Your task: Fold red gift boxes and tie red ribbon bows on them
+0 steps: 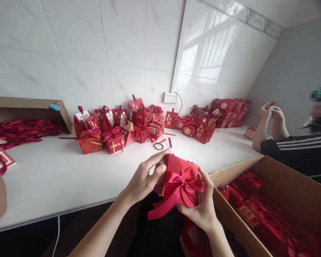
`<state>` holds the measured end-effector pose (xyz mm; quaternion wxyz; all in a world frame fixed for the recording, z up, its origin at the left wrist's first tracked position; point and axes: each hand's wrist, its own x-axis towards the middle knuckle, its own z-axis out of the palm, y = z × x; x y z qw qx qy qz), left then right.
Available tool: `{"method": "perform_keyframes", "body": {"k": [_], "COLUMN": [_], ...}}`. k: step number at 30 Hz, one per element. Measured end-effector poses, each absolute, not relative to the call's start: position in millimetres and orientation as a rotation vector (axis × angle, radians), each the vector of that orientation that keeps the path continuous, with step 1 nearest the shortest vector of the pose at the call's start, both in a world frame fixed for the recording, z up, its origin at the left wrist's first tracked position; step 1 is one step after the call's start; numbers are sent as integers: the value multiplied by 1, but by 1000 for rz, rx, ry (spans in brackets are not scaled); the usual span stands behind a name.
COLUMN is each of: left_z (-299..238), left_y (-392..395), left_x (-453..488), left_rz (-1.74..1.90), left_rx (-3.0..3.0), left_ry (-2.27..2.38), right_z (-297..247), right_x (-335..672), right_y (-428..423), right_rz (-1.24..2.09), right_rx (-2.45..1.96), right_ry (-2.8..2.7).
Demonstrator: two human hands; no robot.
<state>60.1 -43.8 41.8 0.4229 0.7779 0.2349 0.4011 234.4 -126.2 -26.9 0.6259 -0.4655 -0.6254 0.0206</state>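
A red gift box [176,164] with petal-like flaps on its face is held between my two hands, just over the table's front edge. A red ribbon bow [184,185] is tied across it, and one long tail hangs down to the left. My left hand [147,175] grips the box's left side with thumb and fingers. Around the right and lower side wraps my right hand [203,200], its fingertips partly hidden behind the box. Below my right wrist, another red thing [192,237] shows in part.
Finished-looking red gift boxes [117,142] line the white table [69,185] along the tiled wall. A cardboard box [29,101] of ribbons stands left, another carton [216,178] of red boxes right. A black ring [158,146] lies ahead. Co-workers' arms [273,125] reach in from both sides.
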Motion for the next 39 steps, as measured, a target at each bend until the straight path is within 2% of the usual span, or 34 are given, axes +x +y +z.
{"method": "perform_keyframes", "body": {"k": [7,13,17,20,25,29,31,35,37,39], "left_z": [-11,-51,-66,-72,-76,-76,-76,-77,-78,-78], "left_y": [21,75,101,113,120,118,116,113,112,111], "left_x": [67,76,84,80,68,69,70,72,72,72], "left_rz": [866,925,1064,1151,1138,1117,1112,1097,1083,1078], "left_rx": [1958,2018,2030,2042,2013,2026,2087,2233,2273,2298], "left_ry": [794,899,922,918,994,982,939,856,835,823], "right_z": [-19,11,21,22,27,25,20,9,6,5], "right_x": [266,265,269,276,277,281,291,319,328,330], "right_y": [-81,-43,-20,-1,24,49,68,118,144,170], "right_rz": [599,1195,1432,1484,1469,1348,1067,212,45,61], "right_rx": [-1061,-686,-565,-484,-471,-629,-811,-1451,-1677,-1756], "right_ry": [-814,-412,-307,-256,-173,-332,-441,-668,-764,-821]}}
